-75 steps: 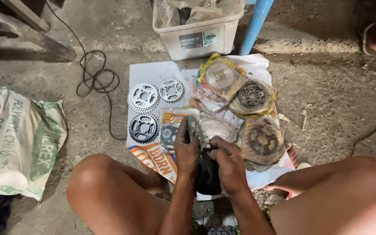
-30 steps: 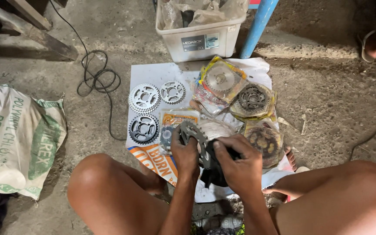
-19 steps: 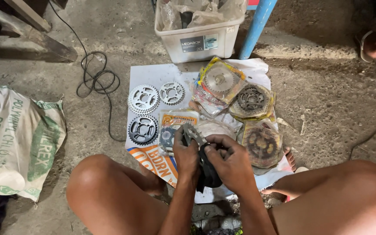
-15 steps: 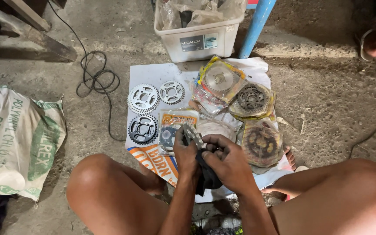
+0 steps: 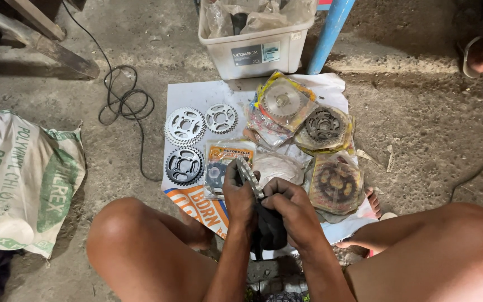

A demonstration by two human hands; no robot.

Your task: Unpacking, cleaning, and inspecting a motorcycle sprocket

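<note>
Sprocket: a grey toothed metal sprocket point(image 5: 248, 176) stands on edge between both hands, above the white printed sheet point(image 5: 197, 98) on the concrete floor, just in front of the person's knees
Left hand: the left hand point(image 5: 238, 193) has its grip closed on the sprocket's lower rim, thumb up along the teeth
Right hand: the right hand point(image 5: 292, 210) clenches a dark cloth point(image 5: 269, 229) and presses it against the sprocket's face
Handling: it looks stiff, fairly heavy for its size, and sharp at the teeth; probably greasy, so likely to slip. The flat web between hub and teeth seems the safest place to hold
Loose parts: three bare silver and dark sprockets point(image 5: 185, 126) lie on the sheet's left side
Packed parts: sprockets in clear plastic bags point(image 5: 331, 184) lie to the right, near the hands
Around: a white plastic storage box point(image 5: 255, 50), a blue post point(image 5: 331, 31), a coiled black cable point(image 5: 124, 103) and a white printed sack point(image 5: 20, 179)
</note>
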